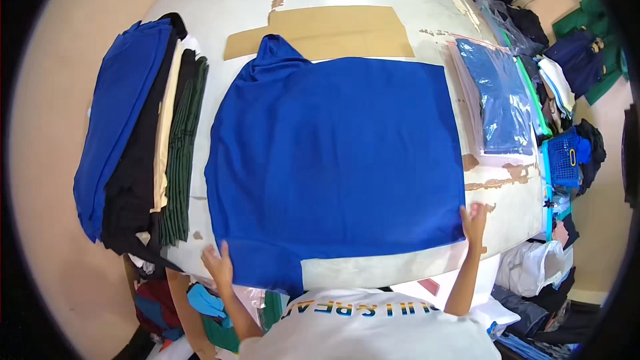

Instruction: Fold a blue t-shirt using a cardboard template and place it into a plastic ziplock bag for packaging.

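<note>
A blue short-sleeved garment [335,155] lies spread across the white table [350,272], its body towards the right. The far sleeve is bunched near the cardboard; the near sleeve hangs to the table's front edge. At the garment's lower left, beside the near sleeve, is my left hand [218,263], its fingers apart. My right hand [473,220] is at the lower right corner, thumb against the cloth's edge; whether it pinches the cloth cannot be told.
Folded garments [125,110] in blue, black, cream and dark green lie along the left side. Cardboard [345,32] lies behind the blue garment. Clear bags with folded blue cloth [500,95] lie at the right. A blue plastic basket [563,160] stands beyond the right edge.
</note>
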### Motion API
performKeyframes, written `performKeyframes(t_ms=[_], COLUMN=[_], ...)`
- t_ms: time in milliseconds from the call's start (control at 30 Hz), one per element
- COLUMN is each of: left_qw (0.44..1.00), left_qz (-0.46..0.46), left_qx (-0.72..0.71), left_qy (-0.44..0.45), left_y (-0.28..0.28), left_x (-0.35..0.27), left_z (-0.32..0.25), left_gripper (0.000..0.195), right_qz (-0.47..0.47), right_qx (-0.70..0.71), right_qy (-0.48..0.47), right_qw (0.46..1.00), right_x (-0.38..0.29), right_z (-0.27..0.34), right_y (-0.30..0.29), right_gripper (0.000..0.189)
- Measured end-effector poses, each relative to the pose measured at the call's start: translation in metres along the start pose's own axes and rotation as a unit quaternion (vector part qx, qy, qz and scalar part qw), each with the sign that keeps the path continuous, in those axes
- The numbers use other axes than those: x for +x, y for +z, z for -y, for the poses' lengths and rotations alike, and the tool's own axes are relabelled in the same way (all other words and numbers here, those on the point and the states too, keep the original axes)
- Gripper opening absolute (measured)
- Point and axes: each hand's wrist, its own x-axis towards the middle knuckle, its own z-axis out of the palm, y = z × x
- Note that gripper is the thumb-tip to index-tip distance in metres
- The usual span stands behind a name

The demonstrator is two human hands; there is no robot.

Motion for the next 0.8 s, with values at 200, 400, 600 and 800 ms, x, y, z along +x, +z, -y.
performKeyframes(t_ms=[200, 400, 600, 800], left_qw=[0.937, 0.856, 0.78, 0.568], left_qz=[0.281, 0.399, 0.158, 0.129], left_qx=[-0.195, -0.31, -0.583, -0.769], left_qy=[-0.075, 0.111, 0.163, 0.263], left_y=[-0.023, -0.026, -0.128, -0.247], left_x=[-0.048, 0.058, 0.227, 0.208], left_z=[0.0, -0.079, -0.333, -0.42], left_gripper=[0.061, 0.04, 0.049, 0.028], right_qz=[0.306, 0.534, 0.198, 0.096], right_qx=[0.055, 0.214, 0.624, 0.716], right_qy=[0.179, 0.12, -0.048, -0.083], right_qw=[0.933, 0.809, 0.754, 0.687], right_x=[-0.035, 0.078, 0.279, 0.3], right_z=[-0.002, 0.041, 0.212, 0.299], right_y=[-0.035, -0.001, -0.079, -0.199], right_gripper=[0.045, 0.059, 0.031, 0.035])
